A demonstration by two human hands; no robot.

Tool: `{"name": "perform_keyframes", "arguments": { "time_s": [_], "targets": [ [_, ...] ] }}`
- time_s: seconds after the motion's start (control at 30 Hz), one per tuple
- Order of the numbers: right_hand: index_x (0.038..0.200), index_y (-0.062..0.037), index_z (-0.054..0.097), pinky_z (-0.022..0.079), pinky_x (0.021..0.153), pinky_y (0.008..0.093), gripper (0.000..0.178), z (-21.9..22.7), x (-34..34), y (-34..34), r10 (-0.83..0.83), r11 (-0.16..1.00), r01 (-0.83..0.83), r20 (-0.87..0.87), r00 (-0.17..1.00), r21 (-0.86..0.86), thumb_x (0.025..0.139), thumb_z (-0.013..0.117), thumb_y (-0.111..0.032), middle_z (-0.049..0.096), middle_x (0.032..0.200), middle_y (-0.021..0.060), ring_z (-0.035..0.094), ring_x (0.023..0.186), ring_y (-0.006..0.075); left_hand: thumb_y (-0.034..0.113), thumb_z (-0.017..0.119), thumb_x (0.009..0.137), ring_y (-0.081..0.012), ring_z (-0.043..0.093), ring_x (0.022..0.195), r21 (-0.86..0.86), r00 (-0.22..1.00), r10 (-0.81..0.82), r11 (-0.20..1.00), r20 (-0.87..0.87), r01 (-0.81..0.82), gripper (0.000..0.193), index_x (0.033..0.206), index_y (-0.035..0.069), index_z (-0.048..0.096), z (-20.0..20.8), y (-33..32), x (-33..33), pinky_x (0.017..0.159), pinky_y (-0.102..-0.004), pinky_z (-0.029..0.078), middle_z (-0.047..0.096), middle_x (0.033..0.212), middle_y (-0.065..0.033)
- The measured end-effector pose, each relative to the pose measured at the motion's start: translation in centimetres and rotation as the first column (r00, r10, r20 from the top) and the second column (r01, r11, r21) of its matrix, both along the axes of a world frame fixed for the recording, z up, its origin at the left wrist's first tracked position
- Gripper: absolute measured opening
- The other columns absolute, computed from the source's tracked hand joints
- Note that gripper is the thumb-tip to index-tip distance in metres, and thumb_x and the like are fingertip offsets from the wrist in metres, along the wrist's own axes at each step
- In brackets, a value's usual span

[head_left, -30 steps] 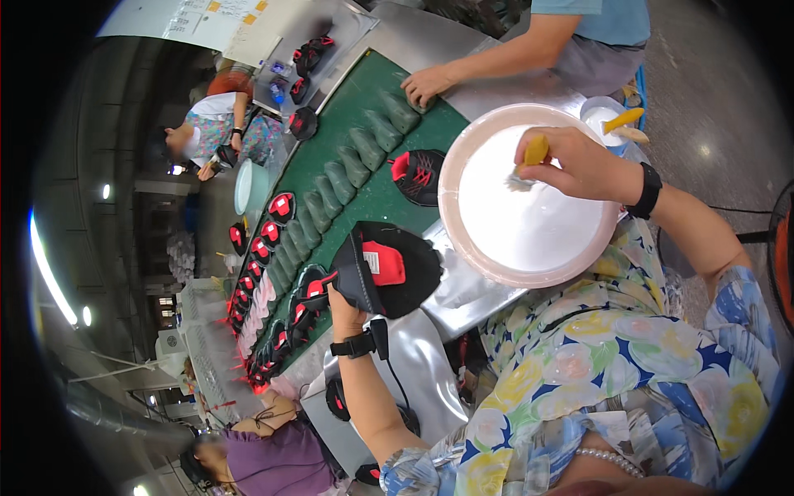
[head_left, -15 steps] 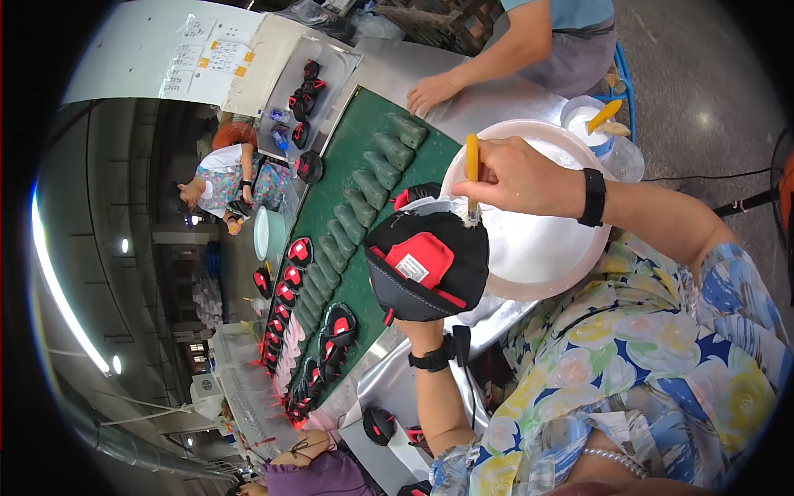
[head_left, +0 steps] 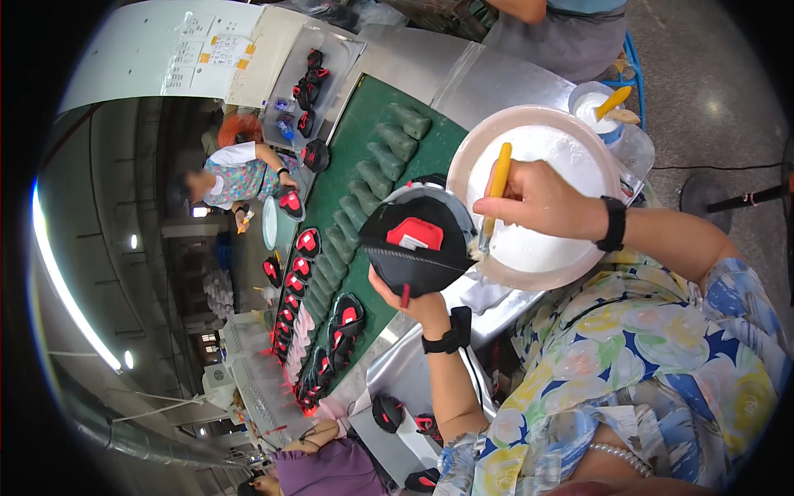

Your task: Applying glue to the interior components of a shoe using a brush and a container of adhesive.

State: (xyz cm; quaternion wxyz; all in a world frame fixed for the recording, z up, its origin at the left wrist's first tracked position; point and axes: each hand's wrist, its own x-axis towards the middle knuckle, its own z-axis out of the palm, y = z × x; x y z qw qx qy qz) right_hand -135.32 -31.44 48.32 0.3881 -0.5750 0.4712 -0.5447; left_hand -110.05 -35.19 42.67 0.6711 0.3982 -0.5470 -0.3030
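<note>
My left hand [head_left: 422, 299] is closed round the near side of a black shoe upper [head_left: 382, 230] with a red tongue piece, holding it up over the work surface. In my right hand [head_left: 552, 200], gripped between thumb and fingers, is a brush with a yellow handle [head_left: 501, 172]. Its bristles touch, or are very close to, the upper's right edge. Behind the brush stands a pale pink basin [head_left: 608, 147] of white liquid. Part of another upper shows behind the one I hold.
A green conveyor belt [head_left: 364, 99] carries rows of grey-green foot-shaped pieces [head_left: 385, 159] and black-and-red uppers [head_left: 346, 318]. A tub [head_left: 584, 89] with another yellow-handled brush stands beyond the basin. Across the belt a co-worker [head_left: 236, 178] holds an upper; other people sit nearby.
The brush has moved down along the upper's right edge, and its handle leans more to the right. The upper has tilted. The far person's hand has left the belt's end; the co-worker's upper is at the belt.
</note>
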Motion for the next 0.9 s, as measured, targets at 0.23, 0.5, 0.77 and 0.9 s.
{"name": "perform_keyframes", "arguments": {
  "time_s": [0.23,0.5,0.77,0.9],
  "targets": [
    [0.105,-0.0047,0.067,0.054,0.082,0.0351,0.014,2.5,-1.3,0.0,0.228,0.838,-0.304,-0.215,0.950,-0.454,0.094,0.071,-0.012,0.071,0.102,0.0092,0.069,0.095,0.0257,0.033,0.050,0.105,-0.0260,0.056,0.129,0.318,0.555,-0.589,0.463,-0.588,0.827,0.044,0.141,0.007,0.052,-1.3,0.8,4.9,0.110,-0.0407,0.048,0.055,0.141,-0.0123],
    [0.102,-0.0054,0.061,0.055,0.082,0.0397,0.020,2.6,1.7,-1.4,0.239,0.498,-0.574,-0.534,0.811,-0.649,0.085,0.068,-0.011,0.066,0.101,0.0077,0.066,0.098,0.0281,0.033,0.052,0.104,-0.0255,0.058,0.122,0.179,0.175,0.042,0.124,-0.984,0.976,0.043,0.139,0.009,0.049,-0.9,6.5,-2.1,0.100,-0.0386,0.052,0.062,0.130,-0.0110],
    [0.096,-0.0012,0.058,0.053,0.079,0.0443,0.019,2.4,-0.7,-2.0,0.315,0.776,-0.584,-0.657,0.685,-0.237,0.092,0.065,-0.018,0.065,0.092,0.0148,0.067,0.091,0.0347,0.033,0.058,0.101,-0.0357,0.068,0.106,0.125,0.116,0.097,0.102,-0.989,0.987,0.044,0.130,0.002,0.054,-2.3,5.1,-1.0,0.087,-0.0427,0.063,0.067,0.124,-0.0172],
    [0.092,0.0003,0.060,0.052,0.071,0.0446,0.025,2.1,-1.0,-3.1,0.329,0.883,-0.463,-0.604,0.725,-0.075,0.091,0.069,-0.022,0.067,0.083,0.0191,0.066,0.078,0.0391,0.046,0.051,0.104,-0.0335,0.052,0.137,0.498,0.561,-0.276,0.268,-0.780,0.825,0.066,0.153,0.005,0.036,-2.8,5.7,-0.1,0.109,-0.0484,0.051,0.047,0.153,-0.0190]
  ]
}}
